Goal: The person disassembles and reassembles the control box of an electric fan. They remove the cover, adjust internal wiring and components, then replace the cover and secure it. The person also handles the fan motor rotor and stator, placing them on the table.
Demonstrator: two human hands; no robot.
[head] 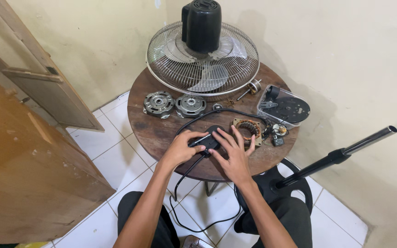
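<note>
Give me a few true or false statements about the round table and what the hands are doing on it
1. Both hands, left hand and right hand, touch a black part. True.
2. The fan cage lies on the floor. False: it rests on the table.
3. Two metal motor covers sit side by side on the table. True.
4. The copper-wound stator is left of the left hand. False: it is by the right hand.
5. A black cord hangs off the table. True.
</note>
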